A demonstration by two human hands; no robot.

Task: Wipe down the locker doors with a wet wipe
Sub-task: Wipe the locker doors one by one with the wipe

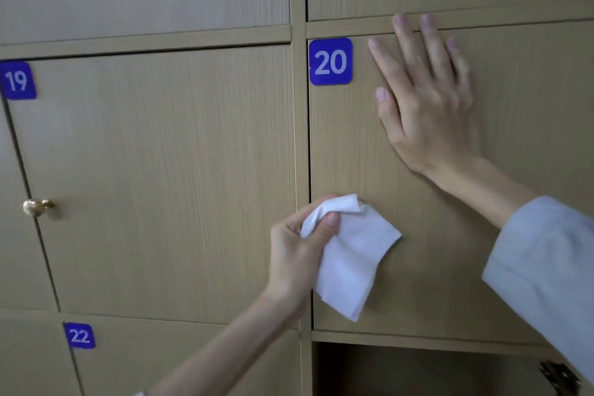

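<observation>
With the right hand spread flat at two o'clock on the pale wooden locker door marked 20, the left hand pinches the white crumpled wet wipe at six o'clock, seemingly mid-wipe, next needing firm sweeping strokes.

A wall of light wood-grain lockers fills the whole view, the doors set in a frame of the same pale laminate. Blue number plates with white digits mark them: 20 just left of the spread fingers, 19 far to their left, 22 low down. A round brass knob sits at the left. Below the fingers, an open compartment lies dark, a metal hinge at its right. Light is soft and even.
</observation>
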